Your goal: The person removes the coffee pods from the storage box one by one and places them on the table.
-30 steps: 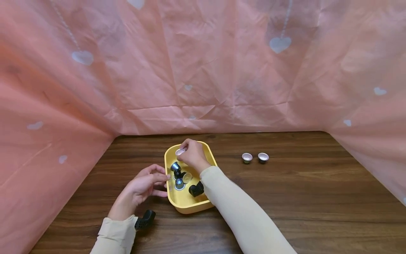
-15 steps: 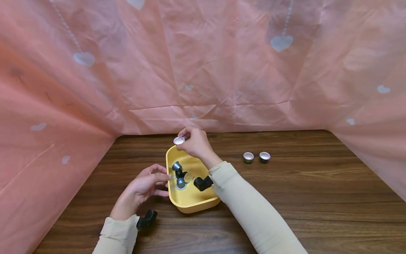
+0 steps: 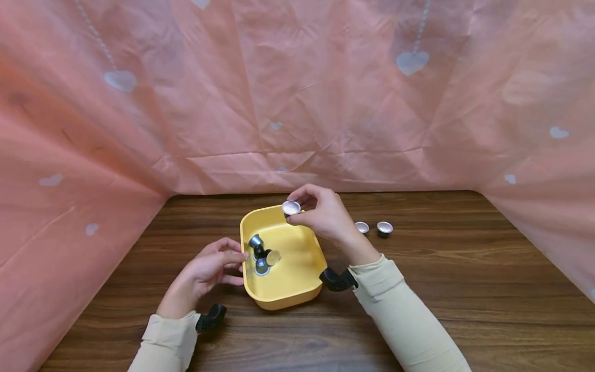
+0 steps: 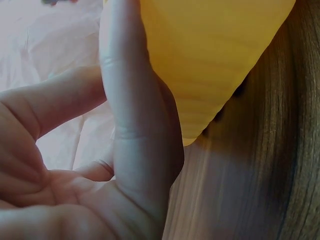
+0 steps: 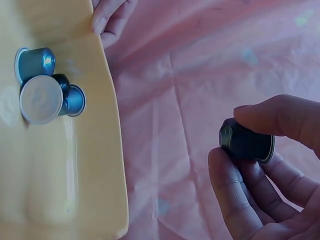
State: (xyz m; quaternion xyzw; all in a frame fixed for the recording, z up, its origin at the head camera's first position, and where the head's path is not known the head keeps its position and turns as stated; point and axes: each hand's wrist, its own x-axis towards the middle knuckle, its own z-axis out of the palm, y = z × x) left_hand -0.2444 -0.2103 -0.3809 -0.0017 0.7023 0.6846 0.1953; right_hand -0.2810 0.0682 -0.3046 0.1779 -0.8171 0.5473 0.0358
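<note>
My right hand [image 3: 321, 212] pinches a dark coffee capsule [image 5: 245, 141] between thumb and fingers, raised over the far right part of a yellow tray [image 3: 297, 268]. Its pale lid faces up in the head view. At the tray's left wall my left hand [image 3: 209, 268] holds the rim, thumb tip over the edge and fingers along the outside. Inside the tray, near that wall, several capsules lie clustered: blue-grey ones [image 3: 262, 266], a black one partly hidden, and one showing its cream lid [image 5: 41, 100].
Two more capsules stand lid-up on the wooden table [image 3: 465, 268] right of the tray; the nearer-left capsule [image 3: 361, 227] is partly covered by my right hand, the other capsule [image 3: 384, 228] shows fully. A pink curtain [image 3: 353, 113] with hearts encloses the back and sides.
My right hand has lifted the capsule out of the tray's far left part and carried it up and to the right. My left hand stays at the tray's wall.
</note>
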